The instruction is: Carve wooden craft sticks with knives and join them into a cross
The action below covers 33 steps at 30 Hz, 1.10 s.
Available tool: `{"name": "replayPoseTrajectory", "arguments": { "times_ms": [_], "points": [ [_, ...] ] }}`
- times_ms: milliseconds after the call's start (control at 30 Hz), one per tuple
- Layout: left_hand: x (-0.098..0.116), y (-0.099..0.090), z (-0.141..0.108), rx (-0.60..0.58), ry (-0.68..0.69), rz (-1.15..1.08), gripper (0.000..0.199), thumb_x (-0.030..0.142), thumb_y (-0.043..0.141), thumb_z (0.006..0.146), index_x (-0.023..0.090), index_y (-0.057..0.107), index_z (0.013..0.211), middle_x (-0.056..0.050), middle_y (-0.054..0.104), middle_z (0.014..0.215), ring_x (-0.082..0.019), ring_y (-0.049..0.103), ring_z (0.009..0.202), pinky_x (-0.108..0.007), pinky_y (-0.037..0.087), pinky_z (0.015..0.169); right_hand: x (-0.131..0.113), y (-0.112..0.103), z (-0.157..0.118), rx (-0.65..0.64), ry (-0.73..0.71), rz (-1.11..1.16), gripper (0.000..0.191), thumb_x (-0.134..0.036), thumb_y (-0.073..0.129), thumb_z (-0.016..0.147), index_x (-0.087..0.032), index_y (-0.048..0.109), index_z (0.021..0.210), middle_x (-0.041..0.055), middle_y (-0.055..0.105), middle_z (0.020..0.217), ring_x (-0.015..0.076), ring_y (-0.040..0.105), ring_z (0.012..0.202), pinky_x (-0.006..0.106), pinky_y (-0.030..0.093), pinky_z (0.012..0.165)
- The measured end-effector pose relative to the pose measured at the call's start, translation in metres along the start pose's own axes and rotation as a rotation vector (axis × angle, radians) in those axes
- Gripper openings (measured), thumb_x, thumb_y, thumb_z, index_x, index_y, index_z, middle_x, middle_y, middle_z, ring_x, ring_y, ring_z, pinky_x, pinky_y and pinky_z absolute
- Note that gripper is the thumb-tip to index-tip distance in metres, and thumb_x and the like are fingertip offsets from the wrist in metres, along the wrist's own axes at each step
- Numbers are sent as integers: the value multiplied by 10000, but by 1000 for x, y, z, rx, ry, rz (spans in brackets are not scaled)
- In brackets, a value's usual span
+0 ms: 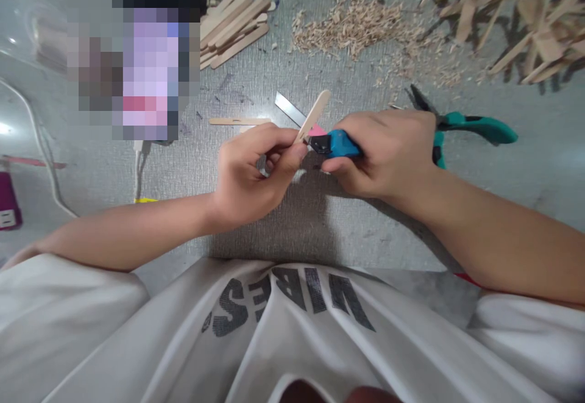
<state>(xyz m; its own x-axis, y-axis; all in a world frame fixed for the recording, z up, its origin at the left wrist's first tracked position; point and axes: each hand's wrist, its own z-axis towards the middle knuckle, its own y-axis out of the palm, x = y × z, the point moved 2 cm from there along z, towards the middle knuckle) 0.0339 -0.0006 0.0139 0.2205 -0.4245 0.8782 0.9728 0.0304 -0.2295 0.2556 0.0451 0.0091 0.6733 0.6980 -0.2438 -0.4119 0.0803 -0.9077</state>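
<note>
Near the middle, my left hand (pixel 256 171) pinches the lower end of a pale wooden stick (pixel 314 113), which slants up to the right. My right hand (pixel 388 150) is wrapped round a blue tool with a black tip (pixel 342 144); the tip meets the stick beside my left thumb. Behind the stick lies a flat metal blade (pixel 290 109) with a pink part (pixel 316 130) at its lower end. Another wooden stick with a small slot (pixel 235 121) lies just above my left hand.
Teal-handled pliers (pixel 479 125) lie beyond my right hand. Wood shavings (pixel 356 25) and a stick pile (pixel 235 28) are at the back, with more sticks (pixel 543 19) at the upper right. A white cable (pixel 39 128) and purple object (pixel 8 199) sit left.
</note>
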Motion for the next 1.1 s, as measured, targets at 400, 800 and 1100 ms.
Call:
{"name": "replayPoseTrajectory", "arguments": {
  "times_ms": [400,800,1100],
  "points": [
    [-2,3,-2,13,-124,-69,252,382,732,1113,212,814,946,7,698,709,-90,601,599,-261,480,553,1,-3,2,-155,150,-75,1074,-961,-59,1007,-225,720,937,125,687,748,233,602,688,400,319,659],
    [-6,0,-3,-81,-250,-292,286,401,741,1111,189,790,926,-12,772,764,-95,689,617,-229,568,566,3,4,-1,-147,102,-4,1082,-967,27,1025,-195,785,1060,140,714,803,250,624,717,401,262,679],
    [-6,1,1,-148,-388,-431,409,568,782,1063,184,796,921,-20,780,763,-108,719,638,-230,635,596,2,4,-1,-5,39,-26,1024,-927,35,1066,-207,754,945,85,699,725,205,577,613,382,275,643]
  ]
}}
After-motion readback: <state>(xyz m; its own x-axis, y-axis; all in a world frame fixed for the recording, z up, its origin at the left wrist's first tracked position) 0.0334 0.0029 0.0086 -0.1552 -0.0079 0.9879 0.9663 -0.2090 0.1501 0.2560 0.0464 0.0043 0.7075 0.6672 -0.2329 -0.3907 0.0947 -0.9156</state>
